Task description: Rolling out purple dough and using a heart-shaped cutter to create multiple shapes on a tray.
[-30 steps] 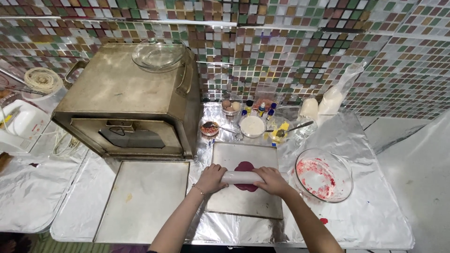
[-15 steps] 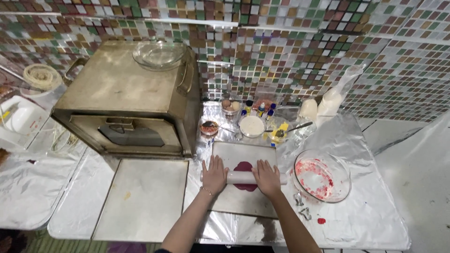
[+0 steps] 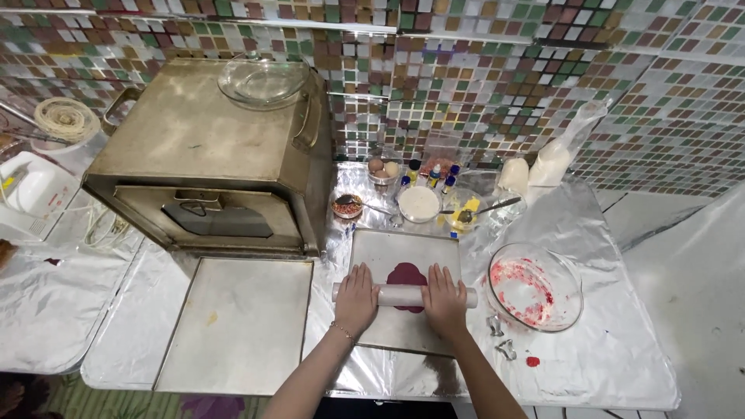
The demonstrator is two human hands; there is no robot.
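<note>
— What is going on at the counter?

— The left hand (image 3: pixel 356 298) and the right hand (image 3: pixel 444 299) are pressing flat, fingers spread, on a white rolling pin (image 3: pixel 403 295); neither is curling around it. The pin is lying across dark red dough (image 3: pixel 407 275) on a square metal tray (image 3: pixel 372 256).

— Which step is that?

— Flattening, I judge. The next stroke is calling for even pressure from both palms.

— How is the pin lying?

— Its long axis is running left to right, ends pointing toward the flat baking sheet (image 3: pixel 240 326) and the red-smeared glass bowl (image 3: pixel 535 285).
</note>
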